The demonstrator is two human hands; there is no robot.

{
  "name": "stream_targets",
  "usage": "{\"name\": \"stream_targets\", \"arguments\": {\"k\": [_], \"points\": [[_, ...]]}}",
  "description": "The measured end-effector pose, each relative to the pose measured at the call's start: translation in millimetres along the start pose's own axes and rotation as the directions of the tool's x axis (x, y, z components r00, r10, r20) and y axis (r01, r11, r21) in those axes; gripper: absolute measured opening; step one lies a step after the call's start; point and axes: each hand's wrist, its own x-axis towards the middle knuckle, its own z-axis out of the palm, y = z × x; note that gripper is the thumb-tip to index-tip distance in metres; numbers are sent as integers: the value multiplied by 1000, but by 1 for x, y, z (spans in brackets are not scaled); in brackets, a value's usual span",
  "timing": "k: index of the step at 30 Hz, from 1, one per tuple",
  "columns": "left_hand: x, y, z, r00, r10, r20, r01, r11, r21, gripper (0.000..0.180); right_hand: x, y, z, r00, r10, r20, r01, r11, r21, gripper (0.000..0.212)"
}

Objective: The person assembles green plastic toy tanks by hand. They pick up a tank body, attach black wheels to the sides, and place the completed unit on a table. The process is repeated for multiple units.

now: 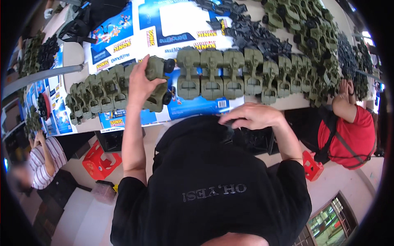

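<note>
Looking down through the head view, I see the left hand (pixel 140 87) with thumb and fingers spread wide against an olive-green toy vehicle (pixel 157 67), whose black wheels (pixel 168 66) face right. That vehicle is on the surface (pixel 255 10), between a left row of green vehicles (pixel 104 91) and a right row of green vehicles (pixel 234 76). The right hand (pixel 256 115) is near the front edge, fingers loosely curled above dark items; the view is murky there, so I cannot tell whether it has hold of anything. Black pieces (pixel 258 37) lie heaped beyond the right row.
</note>
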Motion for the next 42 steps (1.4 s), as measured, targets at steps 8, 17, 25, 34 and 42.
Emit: {"name": "stream_targets", "arguments": {"k": [8,17,25,34,42], "points": [[-50,16,-49,880,143,454,240,691,-682,112,-4,-11,69,857,440,-270,-242,804,542,34],[-90,21,-9,662,195,724,498,607,-619,102,-2,-14,67,834,432,-343,106,485,868,23],[-86,33,-13,638,265,723,433,653,-621,93,18,-19,41,910,291,-296,86,567,820,42],[-86,48,-22,735,285,615,213,764,-608,97,27,-27,40,771,247,-587,83,875,477,30],[-83,96,-25,782,185,595,32,942,-334,92,54,-61,16,865,426,-265,-325,878,351,58]]}}
